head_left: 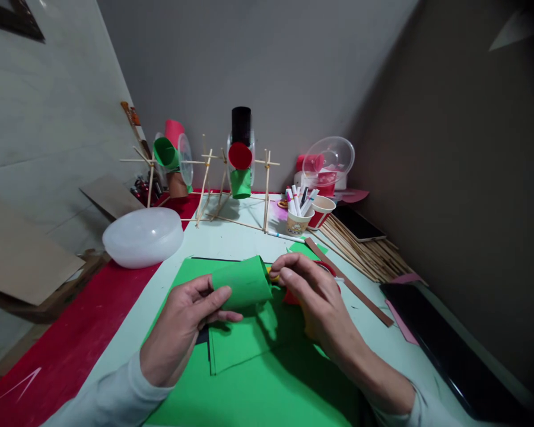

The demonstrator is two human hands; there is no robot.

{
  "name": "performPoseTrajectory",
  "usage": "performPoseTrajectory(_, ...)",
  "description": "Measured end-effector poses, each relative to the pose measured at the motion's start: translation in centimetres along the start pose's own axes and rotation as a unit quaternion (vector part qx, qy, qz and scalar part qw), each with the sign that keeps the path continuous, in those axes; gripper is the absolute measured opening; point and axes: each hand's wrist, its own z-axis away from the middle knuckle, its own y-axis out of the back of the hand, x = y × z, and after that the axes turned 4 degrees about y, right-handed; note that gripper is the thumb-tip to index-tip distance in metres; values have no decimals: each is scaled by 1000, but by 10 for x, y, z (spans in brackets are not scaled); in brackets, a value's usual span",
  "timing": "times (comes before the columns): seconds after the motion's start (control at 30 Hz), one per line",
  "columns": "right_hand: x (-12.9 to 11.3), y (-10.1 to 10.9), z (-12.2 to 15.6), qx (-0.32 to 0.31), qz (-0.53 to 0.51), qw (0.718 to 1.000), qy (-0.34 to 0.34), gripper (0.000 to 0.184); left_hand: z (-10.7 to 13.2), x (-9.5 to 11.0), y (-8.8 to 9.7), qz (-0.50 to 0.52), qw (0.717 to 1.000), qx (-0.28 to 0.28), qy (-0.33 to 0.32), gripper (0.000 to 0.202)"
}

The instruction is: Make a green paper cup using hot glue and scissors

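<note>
My left hand [182, 323] is closed on a cup wrapped in green paper [242, 281], thumb on its side, holding it on its side above the table. My right hand [314, 302] is closed at the cup's right end, fingers curled over its rim, with something yellow just showing under the fingertips. Loose green paper sheets [249, 350] lie flat beneath both hands. A red round thing [331, 270] shows partly behind my right hand.
A stick frame [231, 190] carries green, red and black cups at the back. A white dome lid [143, 237] lies left. Paper cups of markers [300, 216], a bundle of sticks [365, 249], a brown strip [351, 284] and a dark tablet [454, 350] sit right.
</note>
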Motion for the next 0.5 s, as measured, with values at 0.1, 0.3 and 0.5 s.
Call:
performPoseTrajectory(0.1,3,6,-3,54,-55,997,5,11,-5,1,0,38,999,1,9,13)
performPoseTrajectory(0.3,8,11,-5,54,-29,997,50,27,-12,-4,5,143,989,-6,22,15)
performPoseTrajectory(0.5,3,8,-2,18,69,995,64,35,-12,-6,7,160,987,-15,13,14)
